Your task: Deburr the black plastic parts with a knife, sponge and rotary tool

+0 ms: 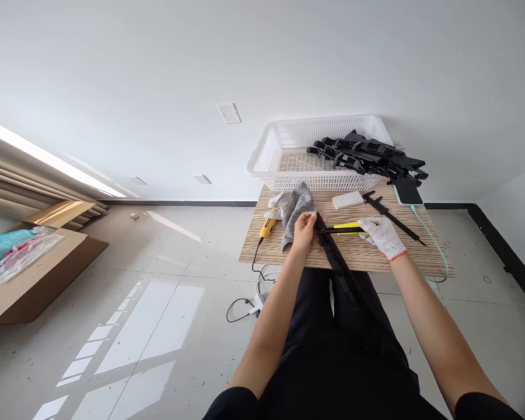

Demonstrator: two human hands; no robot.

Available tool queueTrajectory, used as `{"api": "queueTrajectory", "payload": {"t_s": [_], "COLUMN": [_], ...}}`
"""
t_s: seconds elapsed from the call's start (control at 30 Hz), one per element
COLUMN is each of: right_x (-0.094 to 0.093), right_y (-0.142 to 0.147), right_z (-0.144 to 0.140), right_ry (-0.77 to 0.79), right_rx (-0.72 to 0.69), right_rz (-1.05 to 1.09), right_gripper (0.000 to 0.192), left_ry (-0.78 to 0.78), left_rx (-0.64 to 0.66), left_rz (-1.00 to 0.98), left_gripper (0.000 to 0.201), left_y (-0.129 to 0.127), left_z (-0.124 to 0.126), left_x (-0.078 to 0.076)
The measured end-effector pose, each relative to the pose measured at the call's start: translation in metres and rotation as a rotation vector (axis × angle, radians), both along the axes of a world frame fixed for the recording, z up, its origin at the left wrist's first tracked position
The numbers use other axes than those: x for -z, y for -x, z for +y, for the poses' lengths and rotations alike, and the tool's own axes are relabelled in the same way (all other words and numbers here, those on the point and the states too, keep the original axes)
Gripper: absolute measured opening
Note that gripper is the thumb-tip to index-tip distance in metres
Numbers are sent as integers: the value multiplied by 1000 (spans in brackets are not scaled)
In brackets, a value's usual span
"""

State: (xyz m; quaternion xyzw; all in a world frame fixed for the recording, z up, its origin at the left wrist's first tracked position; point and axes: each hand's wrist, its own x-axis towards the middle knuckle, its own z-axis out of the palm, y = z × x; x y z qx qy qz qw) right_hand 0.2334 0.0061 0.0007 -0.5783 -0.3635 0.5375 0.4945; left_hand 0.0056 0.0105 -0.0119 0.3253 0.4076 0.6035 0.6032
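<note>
My left hand (305,228), bare, grips the upper end of a long black plastic strip (338,262) that slants from the small wooden table (359,252) down over my lap. My right hand (381,235), in a white glove with an orange cuff, holds a yellow and black utility knife (345,228) whose tip meets the strip near my left fingers. A grey glove (294,211) lies just left of my left hand.
A white plastic basket (284,153) at the table's back holds several black plastic parts (367,156). A white block (347,200), a black strip (391,218), a phone (408,192) on a green cable and a yellow corded tool (268,226) lie nearby. Cardboard boxes (39,268) stand at left.
</note>
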Motion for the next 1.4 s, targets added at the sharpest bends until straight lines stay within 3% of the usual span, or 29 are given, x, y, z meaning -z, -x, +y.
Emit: {"api": "queueTrajectory", "payload": {"t_s": [0.13, 0.3, 0.4, 0.53, 0.67, 0.8, 0.93, 1.07, 1.17, 1.33, 1.4], "right_x": [1, -3, -4, -5, -8, -7, -2, -3, -7, -8, -6], "right_y": [-1, 2, 3, 4, 6, 5, 1, 0, 0, -2, -3], "right_z": [-1, -7, -8, -8, -8, -5, -2, -3, -3, -3, -3], "right_ry": [-5, 24, 16, 35, 42, 48, 34, 62, 41, 81, 54], "right_rx": [81, -9, 84, -24, 84, -18, 83, -23, 72, -89, 0], "right_rz": [23, -7, 21, -5, 9, 1, 32, 4, 19, -19, -2], "right_gripper": [37, 38, 39, 40, 41, 38, 39, 38, 37, 38, 37], "left_ry": [9, 0, -10, -9, -4, 5, -9, 6, 9, 8, -11], "left_rx": [-8, -3, -5, -10, -8, -4, -5, -11, -22, -15, -19], "left_rz": [26, 9, 16, 0, 10, 7, 23, 23, 31, 28, 36], "left_gripper": [49, 50, 50, 49, 48, 50, 52, 52, 51, 54, 53], "left_y": [0, 1, 1, 1, 0, 0, 0, 0, 0, 0, 0], "left_z": [0, 0, 0, 0, 0, 1, 0, 1, 1, 2, 3], "left_x": [1, 0, 0, -1, -1, -2, -3, -2, -2, -4, -4]}}
